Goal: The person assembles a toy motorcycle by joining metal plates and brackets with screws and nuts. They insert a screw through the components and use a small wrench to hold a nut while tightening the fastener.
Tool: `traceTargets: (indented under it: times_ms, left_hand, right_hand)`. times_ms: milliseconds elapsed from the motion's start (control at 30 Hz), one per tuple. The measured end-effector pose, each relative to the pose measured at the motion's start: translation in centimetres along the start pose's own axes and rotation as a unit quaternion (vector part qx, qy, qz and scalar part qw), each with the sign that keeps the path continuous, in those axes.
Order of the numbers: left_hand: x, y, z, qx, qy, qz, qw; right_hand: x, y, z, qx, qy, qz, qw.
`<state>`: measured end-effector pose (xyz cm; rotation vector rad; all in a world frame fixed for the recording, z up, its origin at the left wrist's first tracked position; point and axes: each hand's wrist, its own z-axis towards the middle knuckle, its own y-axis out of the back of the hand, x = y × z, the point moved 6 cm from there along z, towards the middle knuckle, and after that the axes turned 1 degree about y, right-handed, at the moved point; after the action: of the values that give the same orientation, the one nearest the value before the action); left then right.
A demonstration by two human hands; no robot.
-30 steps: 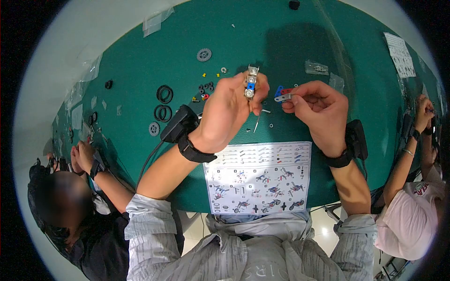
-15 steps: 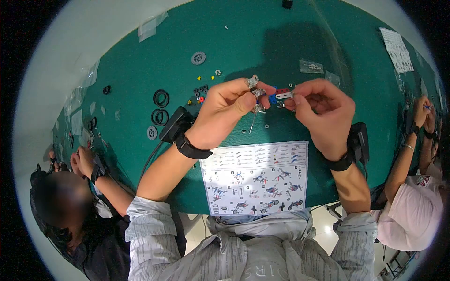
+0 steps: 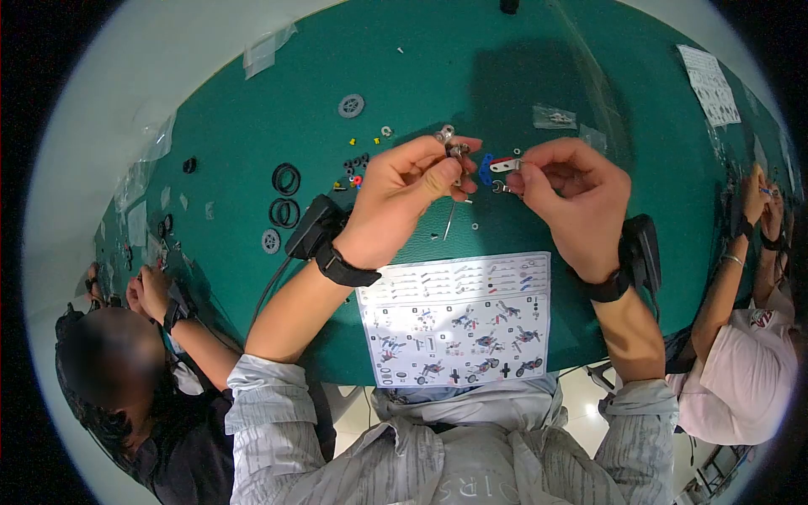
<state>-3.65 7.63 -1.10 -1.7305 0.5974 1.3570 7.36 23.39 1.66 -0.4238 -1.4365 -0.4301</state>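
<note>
My left hand [image 3: 412, 181] is closed around a small silver metal assembly [image 3: 457, 151], pinched between thumb and fingers; part of it is hidden. A pale, perforated metal strip [image 3: 503, 167] sticks out from the pinched thumb and fingertips of my right hand [image 3: 572, 177]. Right behind the strip shows a red piece [image 3: 502, 159]. Between the hands is a blue plastic piece [image 3: 486, 172], and the jaws of a small spanner [image 3: 500, 187] show just below my right fingertips. Under my left hand, a thin metal rod [image 3: 449, 222] points toward me.
A printed instruction sheet [image 3: 454, 324] lies at the near table edge. Left of my hands are black rubber rings [image 3: 286, 179], grey wheels [image 3: 351, 106] and small loose parts [image 3: 356, 162]. A plastic bag [image 3: 555, 117] lies beyond my right hand. People work on both sides.
The metal assembly in my left hand has turned and drawn slightly away from the right hand's strip, widening the gap. The view has shifted a little.
</note>
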Motion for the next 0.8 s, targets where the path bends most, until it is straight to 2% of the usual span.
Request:
traceTargets:
  times_ms: [167,267,467,667,800]
  left_hand:
    - [-1.1,0.3,-0.4,-0.088,-0.005,0.103,0.991]
    - [-1.6,0.4,-0.3,-0.100,-0.040,0.159,0.981]
    - [-1.5,0.1,-0.4,-0.089,-0.040,0.155,0.983]
    - [-1.9,-0.1,-0.5,-0.079,-0.003,0.131,0.988]
    - [-2.3,0.0,-0.6,-0.061,-0.001,0.181,0.982]
  right_hand:
    - [-0.7,0.2,0.3,0.009,-0.032,0.023,0.999]
    - [-1.1,0.2,0.5,0.030,-0.068,0.040,0.996]
    - [-1.7,0.1,0.8,0.045,-0.099,0.058,0.992]
    - [-2.0,0.0,0.9,0.048,-0.106,0.059,0.991]
    - [-1.7,-0.1,0.7,0.042,-0.083,0.018,0.995]
